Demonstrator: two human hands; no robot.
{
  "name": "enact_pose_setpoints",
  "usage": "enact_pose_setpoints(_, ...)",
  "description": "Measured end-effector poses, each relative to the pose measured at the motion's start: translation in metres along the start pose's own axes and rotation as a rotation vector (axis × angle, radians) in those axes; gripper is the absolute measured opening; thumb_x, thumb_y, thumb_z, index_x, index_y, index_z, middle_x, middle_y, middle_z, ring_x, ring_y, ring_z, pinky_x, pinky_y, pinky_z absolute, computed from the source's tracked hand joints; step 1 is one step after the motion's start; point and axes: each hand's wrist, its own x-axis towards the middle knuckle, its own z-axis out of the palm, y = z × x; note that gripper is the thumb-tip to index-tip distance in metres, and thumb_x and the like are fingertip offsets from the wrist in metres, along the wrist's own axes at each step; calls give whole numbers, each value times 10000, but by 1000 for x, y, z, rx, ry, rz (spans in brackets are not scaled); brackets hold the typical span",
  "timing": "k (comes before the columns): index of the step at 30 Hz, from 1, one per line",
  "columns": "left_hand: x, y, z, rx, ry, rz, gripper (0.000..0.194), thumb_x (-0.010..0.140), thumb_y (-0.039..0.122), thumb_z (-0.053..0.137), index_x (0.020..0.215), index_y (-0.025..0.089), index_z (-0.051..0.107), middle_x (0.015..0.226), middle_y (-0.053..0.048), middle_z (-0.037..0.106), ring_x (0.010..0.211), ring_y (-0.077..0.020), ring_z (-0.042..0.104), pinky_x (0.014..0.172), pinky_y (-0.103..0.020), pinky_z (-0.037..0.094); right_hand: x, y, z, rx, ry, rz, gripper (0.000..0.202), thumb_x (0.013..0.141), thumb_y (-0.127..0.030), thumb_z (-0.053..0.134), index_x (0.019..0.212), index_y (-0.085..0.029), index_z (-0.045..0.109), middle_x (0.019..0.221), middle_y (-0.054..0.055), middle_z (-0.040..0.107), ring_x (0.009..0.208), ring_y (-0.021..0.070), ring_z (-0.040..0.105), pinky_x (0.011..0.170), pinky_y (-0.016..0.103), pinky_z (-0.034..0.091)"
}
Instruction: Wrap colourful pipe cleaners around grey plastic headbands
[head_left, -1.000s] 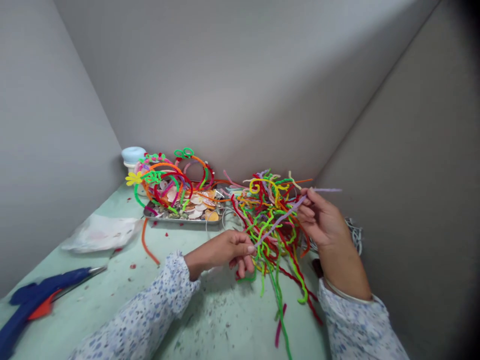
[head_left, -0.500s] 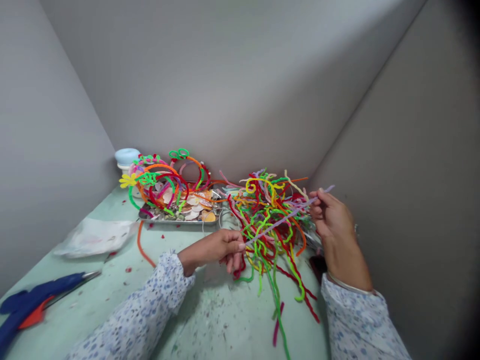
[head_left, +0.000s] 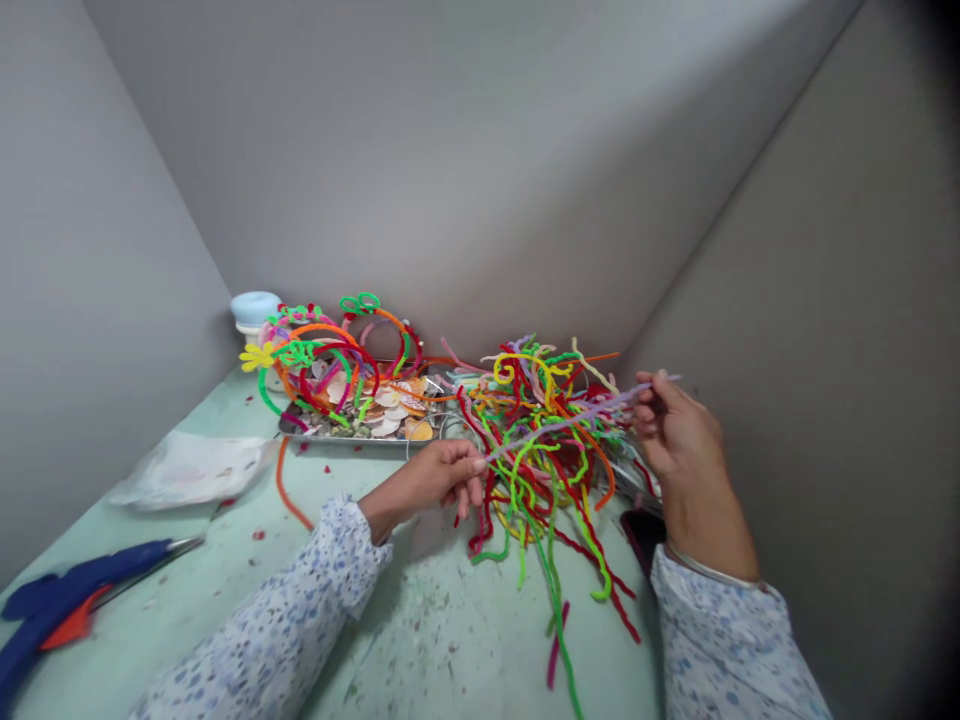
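Observation:
A pale lilac pipe cleaner (head_left: 559, 425) is stretched between my two hands, sloping up to the right. My left hand (head_left: 442, 475) pinches its lower end between thumb and fingers. Near the upper end, my right hand (head_left: 679, 430) has it pinched, with a short tip poking out past the fingers. Beneath it lies a tangled heap of pipe cleaners (head_left: 536, 490) in red, green, yellow, orange and pink, some trailing toward the front of the table.
On the left, a metal tray (head_left: 360, 440) holds shells and headbands (head_left: 322, 335) wound with pipe cleaners. A glue gun (head_left: 90, 580) with blue body and orange trigger, a plastic bag (head_left: 195, 470) and a blue-lidded jar (head_left: 255, 308) are there too. Grey walls enclose the table.
My right hand has shifted slightly right, and my left hand has risen a little. The lilac pipe cleaner now lies at a shallower slope between them.

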Motion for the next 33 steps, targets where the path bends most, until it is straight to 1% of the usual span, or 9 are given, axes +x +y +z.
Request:
enact_pose_setpoints(4,-1,8,2,-64,129,123,284,863,426,528,781,156,492,645,7,655,439,-49,551,419,-167,279,-20,12,25,-174,-255,243,411,676,-508,741,864,-147,683,624,-8,611,382,32,404,288,148,238)
enact_pose_setpoints(6,-2,13,7,-41,125,130,280,864,425,527,790,157,494,629,8,649,429,-52,548,413,-168,272,-36,22,43,-277,-498,347,389,698,-447,741,927,-138,686,667,-3,629,403,32,416,321,150,242)
enact_pose_setpoints(8,-3,15,13,-23,93,107,291,854,444,533,797,161,491,635,5,652,433,-63,560,407,-171,264,-52,31,61,-322,-680,354,360,739,-416,713,995,-165,679,705,-14,634,430,33,421,361,152,272)
enact_pose_setpoints(10,-3,15,16,-10,73,100,302,847,461,534,811,164,500,646,5,653,431,-66,558,409,-174,275,-63,39,74,-387,-744,342,303,734,-402,718,925,-168,692,631,-32,604,454,48,447,388,156,292)
enact_pose_setpoints(13,-4,13,15,18,111,115,306,847,464,525,807,162,517,632,9,643,431,-65,545,427,-181,289,-70,47,81,-432,-700,275,270,743,-432,698,751,-164,668,540,-41,571,444,62,452,400,169,310)
enact_pose_setpoints(18,-7,-9,5,129,300,27,303,845,462,494,759,172,517,612,7,631,446,-95,521,448,-206,303,-74,60,70,-383,-470,150,287,769,-466,656,854,-191,656,585,-32,627,451,80,503,437,190,381)
enact_pose_setpoints(24,-13,-38,21,715,581,125,174,825,274,515,889,184,650,900,-68,696,828,-205,620,721,-289,417,-103,93,62,-298,-352,117,302,779,-491,645,855,-199,628,706,-4,679,604,129,636,571,237,506)
enact_pose_setpoints(29,-9,-48,38,901,602,27,162,813,265,520,858,176,648,869,-114,678,804,-235,612,686,-301,395,-121,116,54,-241,-333,82,282,819,-498,604,854,-218,590,813,10,686,685,164,662,576,276,526)
enact_pose_setpoints(33,-5,-57,40,888,635,20,94,772,246,555,751,187,626,818,-93,641,761,-211,589,667,-282,368,-126,126,50,-243,-320,30,273,847,-509,560,844,-235,565,854,25,683,733,198,666,615,323,545)
